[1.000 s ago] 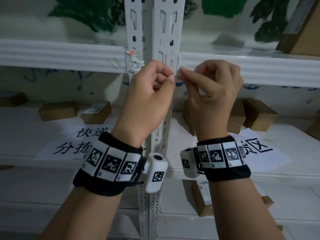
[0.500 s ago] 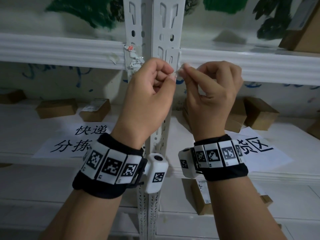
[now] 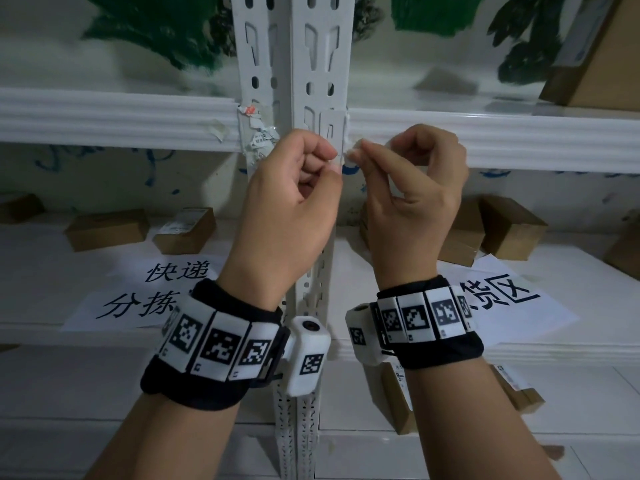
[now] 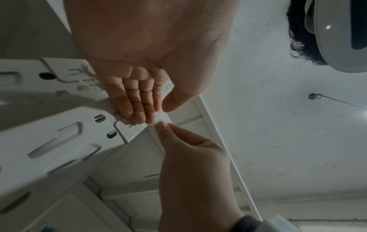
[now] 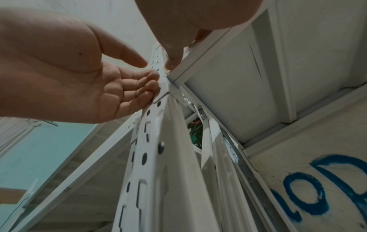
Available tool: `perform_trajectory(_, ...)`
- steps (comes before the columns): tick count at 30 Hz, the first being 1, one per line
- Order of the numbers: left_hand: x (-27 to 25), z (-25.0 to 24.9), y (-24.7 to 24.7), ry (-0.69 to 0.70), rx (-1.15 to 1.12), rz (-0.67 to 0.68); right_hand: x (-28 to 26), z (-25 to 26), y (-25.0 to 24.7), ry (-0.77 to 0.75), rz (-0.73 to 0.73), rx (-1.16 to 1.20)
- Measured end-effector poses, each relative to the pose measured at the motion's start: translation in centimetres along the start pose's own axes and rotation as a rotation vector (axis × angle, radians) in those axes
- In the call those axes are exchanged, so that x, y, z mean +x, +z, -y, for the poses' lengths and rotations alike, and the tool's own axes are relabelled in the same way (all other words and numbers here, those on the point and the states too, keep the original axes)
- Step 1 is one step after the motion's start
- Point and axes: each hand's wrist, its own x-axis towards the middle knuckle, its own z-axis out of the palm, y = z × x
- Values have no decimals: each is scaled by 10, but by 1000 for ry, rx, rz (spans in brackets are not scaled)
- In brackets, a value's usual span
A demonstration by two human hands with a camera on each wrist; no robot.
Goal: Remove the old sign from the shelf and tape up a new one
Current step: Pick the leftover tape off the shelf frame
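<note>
both hands pinch tape scrap [image 3: 351, 152] — at upright [image 3: 322, 64]

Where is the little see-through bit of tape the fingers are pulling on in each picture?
Head: the clear tape scrap sits just above the middle, between the two hands' fingertips.
Left wrist: the scrap glints near the middle, between thumb and the other hand's fingernail.
Right wrist: only a tiny glint near the top middle, mostly hidden.
Shared landmark: the white slotted shelf post.

White shelf [image 3: 104, 278] bears cardboard boxes [image 3: 107, 228], printed sheets [image 3: 145, 292].
</note>
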Motion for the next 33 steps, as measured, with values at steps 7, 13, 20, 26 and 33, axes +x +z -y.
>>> perform_trajectory(7, 1, 6, 0, 33, 14, -7, 0, 5, 2, -1, 5, -29)
perform_trajectory(13, 1, 4, -1, 35, 23, -3, 2, 5, 1, -6, 32, -93)
perform_trajectory(20, -1, 1, -3, 37, 44, 5, 1, 7, 2, 24, -28, -48)
perform_trajectory(26, 0, 2, -4, 34, 25, 11, -2, 8, 5, 28, -77, -64)
perform_trajectory(33, 1, 6, -3, 33, 14, 16, 4, 16, 3, 34, 20, -159)
